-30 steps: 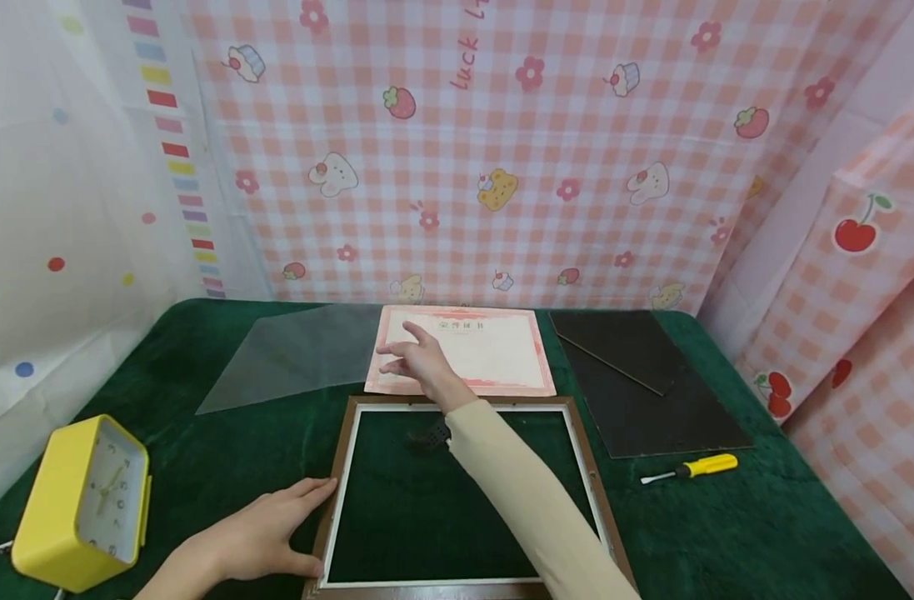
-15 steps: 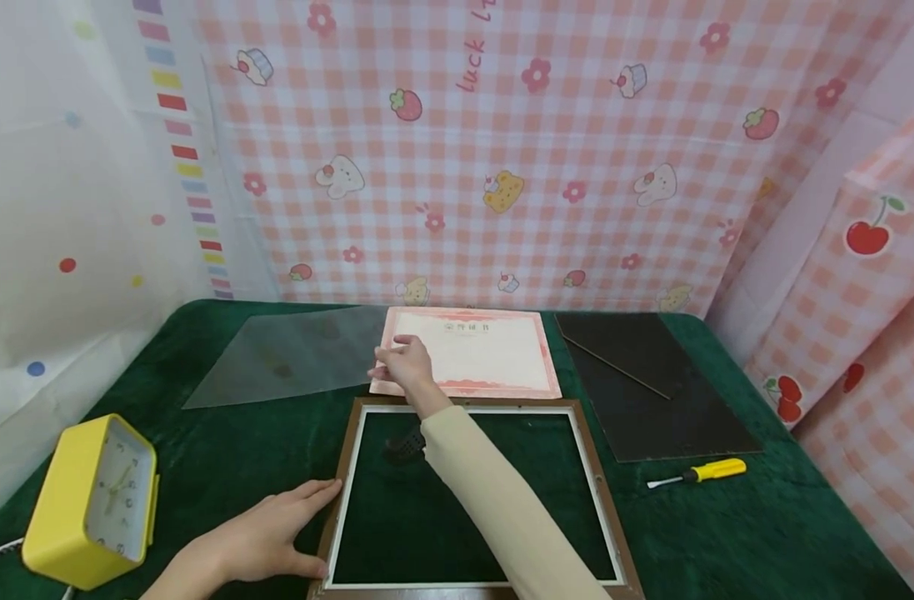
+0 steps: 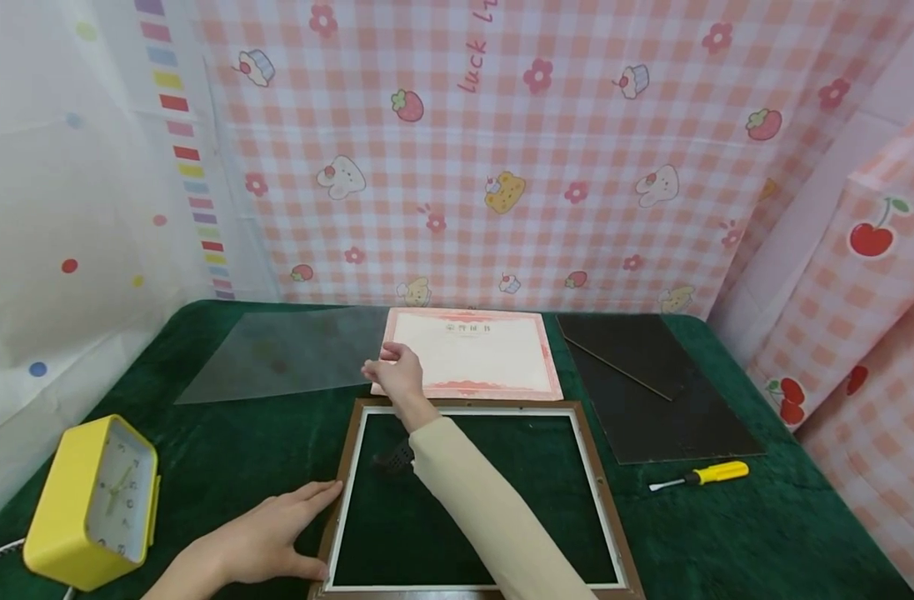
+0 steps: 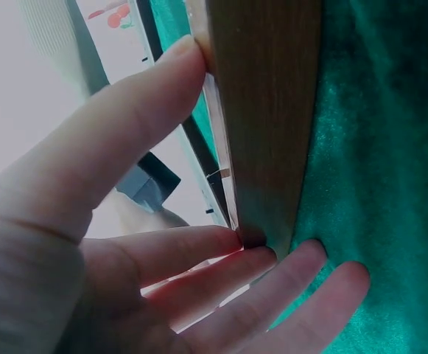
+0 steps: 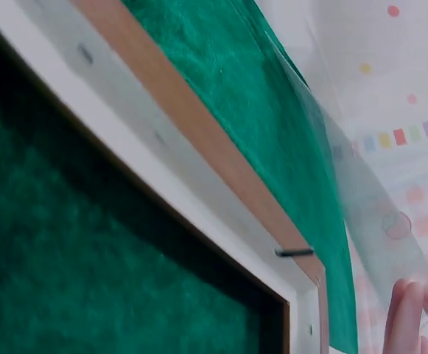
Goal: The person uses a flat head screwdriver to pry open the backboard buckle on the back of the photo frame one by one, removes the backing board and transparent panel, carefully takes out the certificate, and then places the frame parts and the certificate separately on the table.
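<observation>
A brown picture frame [image 3: 607, 500] with a white inner edge lies on the green cloth in front of me. My left hand [image 3: 269, 537] touches the frame's left side with thumb and fingertips, its fingers nearly straight; the left wrist view shows them against the brown side [image 4: 265, 110]. Beyond the frame, my right hand [image 3: 398, 379] pinches the right corner of a clear plastic sheet [image 3: 292, 354]. In the right wrist view the sheet [image 5: 361, 199] slants up to the pinching fingers [image 5: 404, 317]. Just behind that hand lies a pink-bordered certificate [image 3: 482, 358].
To the right lies a black backing board [image 3: 666, 417], with a yellow-handled screwdriver [image 3: 719, 472] just in front of it. A yellow alarm clock [image 3: 67, 508] stands at the left. Behind the table hangs a pink checked curtain [image 3: 457, 167].
My right hand has come from over the certificate, fingers spread, to the clear sheet's corner, closing on it. The sheet has shifted slightly left. My left hand stays at the frame.
</observation>
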Available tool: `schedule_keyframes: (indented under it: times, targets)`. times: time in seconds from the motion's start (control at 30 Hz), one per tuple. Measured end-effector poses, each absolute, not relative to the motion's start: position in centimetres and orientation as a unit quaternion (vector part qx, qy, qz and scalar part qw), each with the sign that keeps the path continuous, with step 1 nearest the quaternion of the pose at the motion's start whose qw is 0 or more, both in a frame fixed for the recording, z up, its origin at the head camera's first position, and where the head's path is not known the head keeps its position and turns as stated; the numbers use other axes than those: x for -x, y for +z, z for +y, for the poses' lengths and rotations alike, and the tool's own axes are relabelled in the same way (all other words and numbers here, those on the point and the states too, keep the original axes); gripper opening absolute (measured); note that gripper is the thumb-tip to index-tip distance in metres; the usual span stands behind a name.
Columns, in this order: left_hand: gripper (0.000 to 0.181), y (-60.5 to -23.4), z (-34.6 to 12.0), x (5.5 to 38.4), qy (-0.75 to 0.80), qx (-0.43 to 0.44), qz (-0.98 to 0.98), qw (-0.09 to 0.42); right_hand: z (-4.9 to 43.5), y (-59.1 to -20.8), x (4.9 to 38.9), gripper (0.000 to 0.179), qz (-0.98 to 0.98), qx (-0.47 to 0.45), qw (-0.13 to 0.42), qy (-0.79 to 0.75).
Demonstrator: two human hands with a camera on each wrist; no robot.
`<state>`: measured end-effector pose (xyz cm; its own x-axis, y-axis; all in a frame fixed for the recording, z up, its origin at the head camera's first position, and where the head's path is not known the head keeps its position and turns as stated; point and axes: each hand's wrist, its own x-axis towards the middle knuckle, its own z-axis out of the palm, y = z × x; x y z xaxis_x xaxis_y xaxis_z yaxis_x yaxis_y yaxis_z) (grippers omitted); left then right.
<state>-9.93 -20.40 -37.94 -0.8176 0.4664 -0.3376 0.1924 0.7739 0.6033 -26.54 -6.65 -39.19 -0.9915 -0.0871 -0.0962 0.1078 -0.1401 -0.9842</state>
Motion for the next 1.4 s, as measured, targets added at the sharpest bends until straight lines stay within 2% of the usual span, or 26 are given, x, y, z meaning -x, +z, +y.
schedule_keyframes:
  times: [0.2,0.37,0.47,0.73,0.97,1.07,1.27,1.4]
  targets:
    - [0.087,-37.9,-20.4,9.7,0.283,-0.187,0.91,0.237,-7.5,-39.4,26.1,0.047,0.678,0.01,0.078,-0.731]
    - [0.087,-38.0,-20.3,9.9,0.279,-0.187,0.911,0.238,-8.1,-39.8,26.0,0.045,0.723,0.025,0.035,-0.69]
    - [0.088,-38.4,-20.5,10.1,0.278,-0.189,0.911,0.24,-8.3,-40.2,26.0,0.046,0.743,0.035,0.032,-0.668]
    - [0.098,-40.4,-21.4,10.9,0.241,-0.183,0.924,0.235,-8.4,-40.3,26.0,0.052,0.728,0.062,0.112,-0.673]
    - [0.089,-38.6,-20.6,10.2,0.276,-0.193,0.911,0.24,-8.5,-39.9,26.1,0.06,0.722,0.071,0.164,-0.669]
    - [0.092,-40.1,-21.2,10.8,0.269,-0.192,0.913,0.238,-8.5,-39.7,26.1,0.062,0.721,0.068,0.182,-0.665]
    - [0.098,-46.1,-24.1,13.2,0.232,-0.209,0.921,0.234,-7.7,-39.4,26.2,0.065,0.736,0.1,0.209,-0.636]
    - [0.097,-47.3,-24.6,13.8,0.223,-0.21,0.922,0.235,-6.7,-38.9,26.5,0.06,0.749,0.133,0.215,-0.613]
